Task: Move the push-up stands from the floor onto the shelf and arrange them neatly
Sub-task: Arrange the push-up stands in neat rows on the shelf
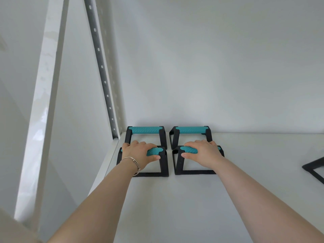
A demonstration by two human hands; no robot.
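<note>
The big white shelf (192, 199) holds everything. At its back left corner, four push-up stands sit in a little square, two behind and two in front.

The back left stand (145, 135) and the back right stand (191, 135) sit close to the back edge, side by side with a small gap between them. Nobody is touching them.

The front left stand (149, 165) and the front right stand (194, 163) sit just in front of those. Their black bottoms look flat on the shelf. At the right edge of the shelf, part of another black frame (315, 170) peeks in, well apart from the four.

The left hand (140, 153) has its grip wrapped around the blue handle of the front left stand. The right hand (203, 152) has its grip wrapped around the blue handle of the front right stand.

What could go wrong? If the hands push too far back, the front stands could bump the back ones and knock the rows crooked. The left row is close to the shelf's left edge, so a sideways shove could tip a stand off.

A thin bracelet (133, 161) is on the left wrist.
</note>
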